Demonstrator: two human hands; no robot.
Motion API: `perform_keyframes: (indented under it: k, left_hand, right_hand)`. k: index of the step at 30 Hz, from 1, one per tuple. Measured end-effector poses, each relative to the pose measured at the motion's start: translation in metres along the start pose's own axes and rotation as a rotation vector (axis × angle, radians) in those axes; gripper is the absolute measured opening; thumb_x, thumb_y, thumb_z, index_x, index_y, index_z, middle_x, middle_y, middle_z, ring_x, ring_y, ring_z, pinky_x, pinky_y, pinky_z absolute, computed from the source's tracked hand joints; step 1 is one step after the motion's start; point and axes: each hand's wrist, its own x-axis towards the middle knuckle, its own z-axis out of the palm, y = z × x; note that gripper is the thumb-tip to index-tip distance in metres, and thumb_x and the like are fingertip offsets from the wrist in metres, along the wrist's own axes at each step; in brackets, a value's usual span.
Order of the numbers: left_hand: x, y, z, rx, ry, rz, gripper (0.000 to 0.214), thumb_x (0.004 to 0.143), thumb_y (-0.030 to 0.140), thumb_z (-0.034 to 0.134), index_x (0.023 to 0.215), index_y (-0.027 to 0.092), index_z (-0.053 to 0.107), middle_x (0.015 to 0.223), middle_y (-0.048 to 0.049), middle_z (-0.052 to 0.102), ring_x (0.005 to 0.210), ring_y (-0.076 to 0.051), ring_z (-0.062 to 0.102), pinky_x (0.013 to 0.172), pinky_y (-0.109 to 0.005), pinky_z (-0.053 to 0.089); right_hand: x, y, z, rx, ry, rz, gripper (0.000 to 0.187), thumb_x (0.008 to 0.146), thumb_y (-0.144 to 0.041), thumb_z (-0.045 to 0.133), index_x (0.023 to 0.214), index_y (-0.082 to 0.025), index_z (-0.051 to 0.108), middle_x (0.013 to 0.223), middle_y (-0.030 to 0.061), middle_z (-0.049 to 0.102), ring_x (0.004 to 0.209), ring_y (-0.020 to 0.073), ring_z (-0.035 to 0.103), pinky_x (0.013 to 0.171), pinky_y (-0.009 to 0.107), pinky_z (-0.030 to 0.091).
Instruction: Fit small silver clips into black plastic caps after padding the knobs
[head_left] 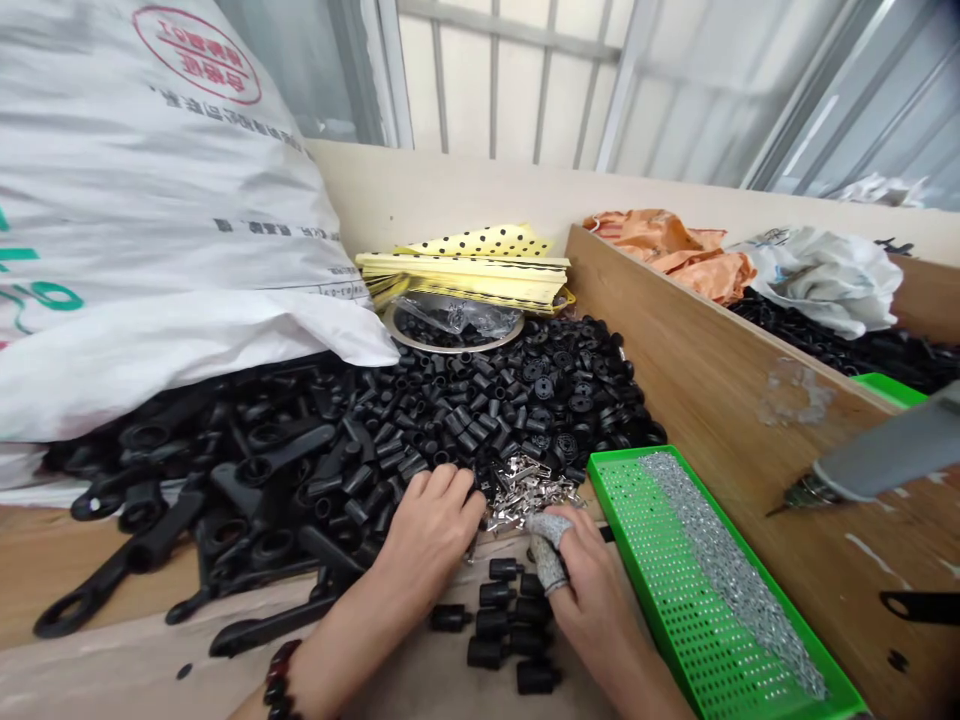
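My left hand (pixel 431 530) rests knuckles up at the edge of a heap of small black plastic caps (pixel 450 410), fingers curled down into the parts; what they hold is hidden. My right hand (pixel 585 575), with a grey knitted cot on the forefinger, is curled beside a small pile of shiny metal clips (pixel 525 490). Its fingertips are hidden. Between and below the hands stand several black cylinders (pixel 502 625) on the brown board. Long black plastic handles (pixel 225 510) lie to the left.
A green perforated tray (pixel 697 560) with a strip of small metal pieces lies at the right. A wooden divider (pixel 712 370) runs behind it. A big white sack (pixel 150 230) fills the left. A metal bowl (pixel 454 325) and yellow sheets (pixel 480 270) sit behind. A grey tool (pixel 870 470) pokes in from the right.
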Motion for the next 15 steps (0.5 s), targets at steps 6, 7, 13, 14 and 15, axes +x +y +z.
perform_keyframes:
  k: [6, 7, 13, 14, 15]
  left_hand:
    - [0.015, 0.011, 0.006, -0.039, 0.005, 0.081, 0.006, 0.086, 0.015, 0.056, 0.082, 0.018, 0.06, 0.087, -0.005, 0.059, 0.083, -0.023, 0.049, 0.066, -0.034, 0.037]
    - [0.021, 0.013, 0.007, -0.041, 0.005, 0.087, 0.006, 0.086, 0.015, 0.056, 0.082, 0.017, 0.06, 0.086, -0.0049, 0.059, 0.082, -0.023, 0.049, 0.065, -0.034, 0.036]
    - [0.055, 0.022, 0.011, -0.032, 0.005, 0.081, 0.009, 0.086, 0.013, 0.054, 0.083, 0.013, 0.062, 0.083, -0.0087, 0.06, 0.083, -0.024, 0.052, 0.064, -0.034, 0.037]
    - [0.058, 0.023, 0.012, -0.031, 0.003, 0.074, 0.009, 0.086, 0.012, 0.055, 0.081, 0.011, 0.063, 0.082, -0.0099, 0.061, 0.082, -0.025, 0.052, 0.063, -0.034, 0.038]
    - [0.059, 0.023, 0.011, -0.032, 0.001, 0.067, 0.01, 0.085, 0.01, 0.055, 0.079, 0.01, 0.063, 0.08, -0.0107, 0.061, 0.081, -0.025, 0.053, 0.063, -0.034, 0.038]
  right_hand:
    - [-0.003, 0.004, 0.005, 0.008, 0.047, -0.019, 0.047, 0.067, 0.002, 0.037, 0.108, -0.016, 0.053, 0.106, 0.0112, 0.058, 0.104, 0.0251, 0.051, 0.091, 0.042, 0.044]
    - [-0.004, 0.005, 0.006, 0.014, 0.045, -0.017, 0.047, 0.067, 0.002, 0.037, 0.108, -0.016, 0.052, 0.106, 0.0111, 0.058, 0.104, 0.025, 0.05, 0.091, 0.042, 0.044]
    - [-0.005, 0.002, 0.003, 0.016, 0.035, 0.015, 0.048, 0.068, 0.002, 0.037, 0.11, -0.015, 0.052, 0.106, 0.012, 0.057, 0.102, 0.0248, 0.051, 0.088, 0.042, 0.046]
    - [-0.005, 0.001, 0.002, 0.013, 0.037, 0.019, 0.048, 0.068, 0.002, 0.037, 0.11, -0.015, 0.052, 0.105, 0.0119, 0.058, 0.101, 0.0246, 0.052, 0.088, 0.042, 0.046]
    - [-0.005, 0.001, 0.002, 0.011, 0.04, 0.021, 0.048, 0.068, 0.002, 0.037, 0.109, -0.015, 0.052, 0.104, 0.0116, 0.058, 0.101, 0.0244, 0.052, 0.088, 0.041, 0.046]
